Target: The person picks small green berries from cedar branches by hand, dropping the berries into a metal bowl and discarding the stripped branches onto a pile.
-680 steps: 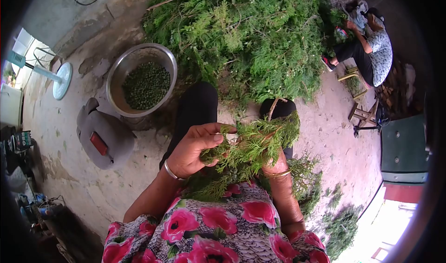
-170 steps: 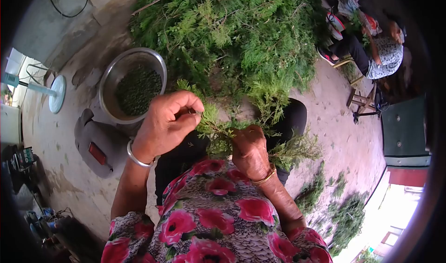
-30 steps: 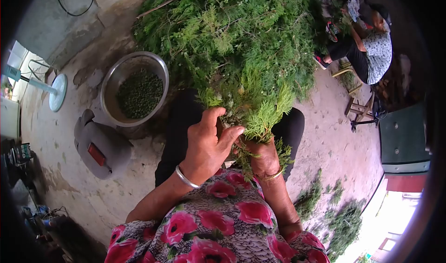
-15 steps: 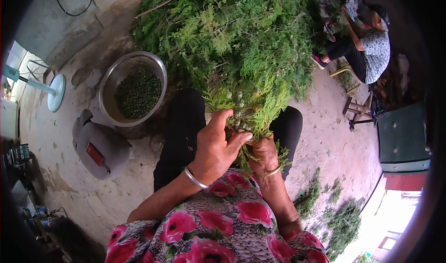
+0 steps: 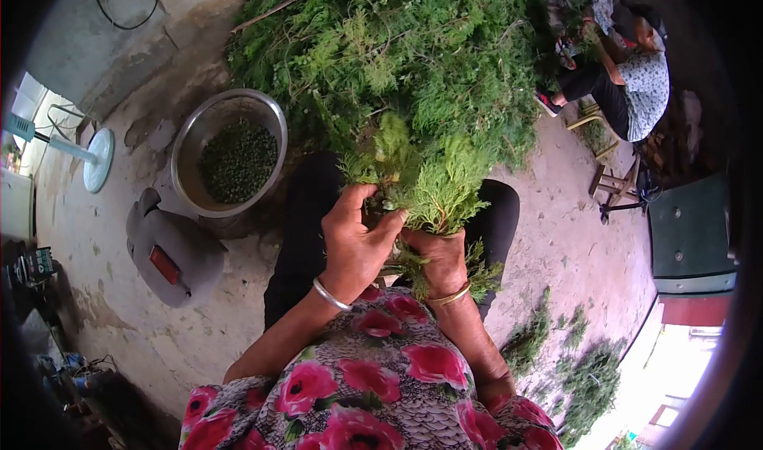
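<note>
My right hand (image 5: 439, 258) is closed around the stems of a cypress-like evergreen sprig (image 5: 447, 188), whose flat green fronds fan out above the fist. More foliage pokes out below and beside that wrist. My left hand (image 5: 354, 239) is curled at the left side of the sprig, thumb and index finger about its darker inner twigs (image 5: 389, 188); its other fingers are hidden. Small pale green cones among these twigs are blurred. Both hands are above my lap, between my knees. A big heap of cut evergreen branches (image 5: 397, 61) lies just beyond them.
A metal basin (image 5: 181, 172) of small green cones (image 5: 238, 160) stands to the left. Nearby are a grey seat-like object (image 5: 175, 263) with a red-brown item (image 5: 164, 265) and a fan (image 5: 97, 160). Another person (image 5: 640, 88) sits at upper right, handling greenery. Loose sprigs (image 5: 592, 382) litter the floor at right.
My left hand has shifted slightly left and down, away from the right hand's fingers. The sprig's fronds have turned and spread, and its pale cones show less. The right hand keeps its grip.
</note>
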A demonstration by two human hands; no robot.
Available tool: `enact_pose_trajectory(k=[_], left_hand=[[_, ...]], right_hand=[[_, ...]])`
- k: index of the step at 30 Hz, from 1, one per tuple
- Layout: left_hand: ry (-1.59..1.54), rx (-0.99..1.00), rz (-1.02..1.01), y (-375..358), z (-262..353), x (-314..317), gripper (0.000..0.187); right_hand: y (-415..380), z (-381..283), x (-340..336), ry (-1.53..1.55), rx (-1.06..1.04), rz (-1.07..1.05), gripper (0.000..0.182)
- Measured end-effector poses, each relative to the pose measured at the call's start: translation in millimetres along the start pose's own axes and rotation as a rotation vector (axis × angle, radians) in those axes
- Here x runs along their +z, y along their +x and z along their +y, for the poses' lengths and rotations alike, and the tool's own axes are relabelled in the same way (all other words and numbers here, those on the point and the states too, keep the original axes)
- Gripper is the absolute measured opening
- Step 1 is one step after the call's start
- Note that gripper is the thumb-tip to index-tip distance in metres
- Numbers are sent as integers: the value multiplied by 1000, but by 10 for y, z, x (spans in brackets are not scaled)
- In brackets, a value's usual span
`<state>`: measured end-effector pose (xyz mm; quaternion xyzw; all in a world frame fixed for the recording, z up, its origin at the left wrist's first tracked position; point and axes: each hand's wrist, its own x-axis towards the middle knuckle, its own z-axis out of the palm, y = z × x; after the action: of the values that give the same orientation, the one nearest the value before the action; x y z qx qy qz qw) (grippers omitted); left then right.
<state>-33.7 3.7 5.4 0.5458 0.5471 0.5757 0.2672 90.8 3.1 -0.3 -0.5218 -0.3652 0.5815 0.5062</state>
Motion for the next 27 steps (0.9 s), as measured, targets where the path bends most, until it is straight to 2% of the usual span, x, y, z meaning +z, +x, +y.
enact_pose_trajectory(k=[2, 4, 9, 11, 12, 13, 15, 17, 19, 23, 25, 27], left_hand=[[-53, -10, -15, -10, -16, -49, 31], [-95, -155, -117, -21, -9, -118, 26], [-225, -280, -84, -10, 56, -199, 19], [-353, -457, -117, 25, 78, -267, 9], [-541, -546, -150, 62, 67, -315, 7], [-542, -546, -149, 92, 60, -338, 7], [-838, -730, -51, 130, 47, -382, 9], [-837, -704, -112, 121, -41, -454, 7], [-874, -707, -266, 137, -57, -502, 8], [-804, -712, -238, 83, 78, -425, 12], [-912, -809, -185, 60, 115, -387, 14], [-998, -841, -216, 49, 13, -422, 14]], right_hand=[[28, 72, -55, -8, -3, -12, 30], [47, 127, -90, 75, -2, -51, 29], [-1, 0, -25, 74, 13, -74, 29], [-1, 17, -27, 71, -4, -89, 28], [10, 49, -58, 45, -10, -118, 27], [19, 62, -82, 20, -17, -146, 26], [10, 30, -95, 33, 25, -159, 25], [4, 19, -125, 46, 66, -169, 24], [-5, 27, -162, 11, -10, -187, 21], [-61, -68, -103, -181, -123, -171, 17], [-82, -36, -118, -175, -106, -130, 18], [-92, -65, -124, -217, -106, -129, 19]])
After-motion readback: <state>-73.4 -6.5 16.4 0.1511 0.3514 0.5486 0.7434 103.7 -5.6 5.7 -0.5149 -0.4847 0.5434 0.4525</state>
